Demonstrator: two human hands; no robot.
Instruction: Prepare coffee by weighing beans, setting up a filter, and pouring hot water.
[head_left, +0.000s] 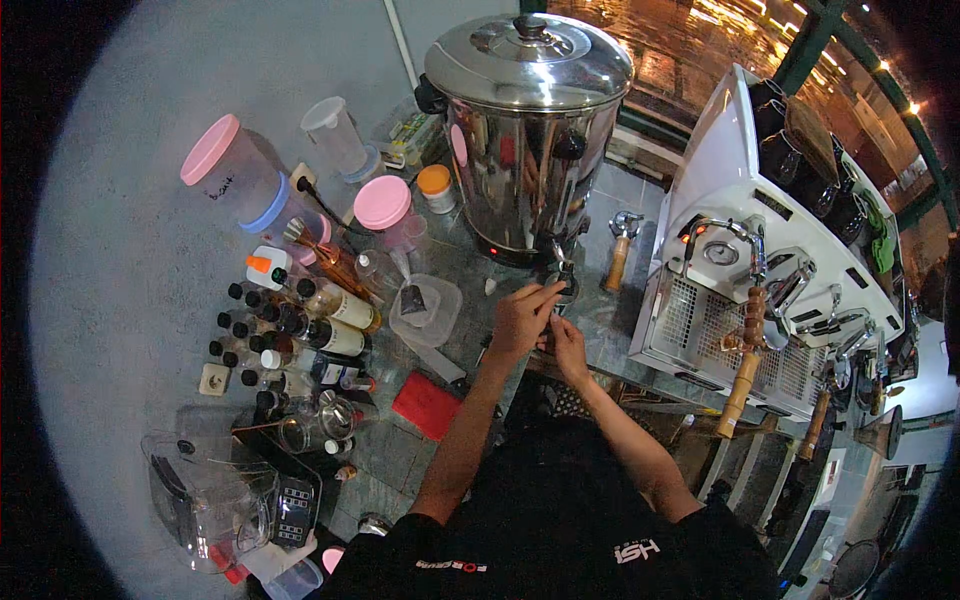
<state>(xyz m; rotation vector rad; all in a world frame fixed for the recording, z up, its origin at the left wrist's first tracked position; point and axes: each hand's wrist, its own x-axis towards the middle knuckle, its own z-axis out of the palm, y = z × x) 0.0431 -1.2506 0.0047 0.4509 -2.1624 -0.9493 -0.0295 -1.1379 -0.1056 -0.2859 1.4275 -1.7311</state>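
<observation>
Before me stands a large stainless steel water boiler (517, 165) with a domed lid and a small red light near its base. Its front tap (566, 271) has a black lever end. My left hand (523, 319) reaches to this tap, with its fingertips against the black part; whether they pinch it is unclear. Just below and to the right, my right hand (566, 345) has its fingers curled close under the tap. A small round-rimmed vessel (573, 293) shows under the spout, mostly hidden by my fingers. The right hand's hold on it cannot be made out.
To the right stands a white espresso machine (750, 225) with wooden-handled portafilters; a loose portafilter (619, 259) lies beside the boiler. On the left are several bottles (300, 322), pink-lidded tubs (382, 204), a plastic tray (442, 319), a red cloth (426, 405) and a blender jug (202, 495).
</observation>
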